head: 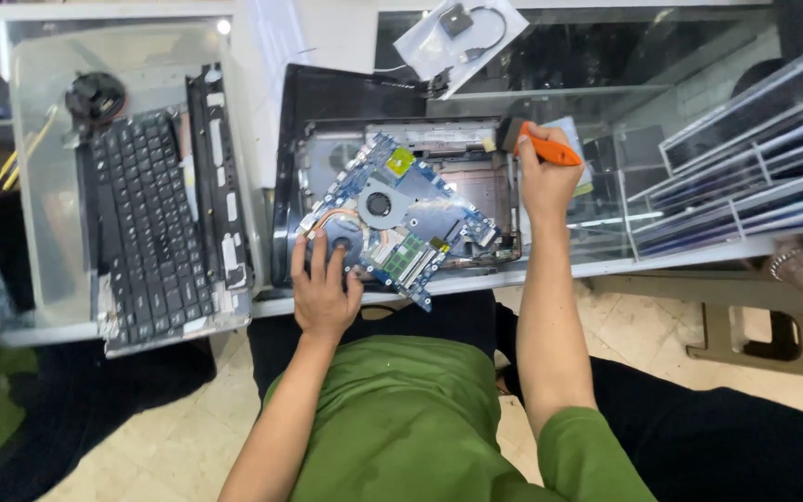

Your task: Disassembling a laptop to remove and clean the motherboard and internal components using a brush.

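Opened laptop base (301,167) lies on glass counter (690,256). Blue motherboard (400,218) sits tilted inside the base, its near corner past the base's front edge. Round cooling fan (379,204) at board centre, green memory stick (404,256) toward the near edge.

Left hand (323,290) rests flat on the board's near-left part, fingers spread apart, pressing down, gripping nothing. Right hand (543,177) is at the base's right edge, fingers clamped round the orange handle of a brush (539,145), dark bristle end pointing left over the base.

Board likely light, thin, stiff, fragile; best held by bare edges, off fan and chips.

Left of the base: removed keyboard panel (158,223), upside facing camera, with a loose black fan (95,98) beyond it. Beyond the base: clear plastic bag (420,42), roughly square, holding a small black part with cable. Yellow square sticker (400,160) on the board's far part. Right of the base: clear acrylic rack (755,167).
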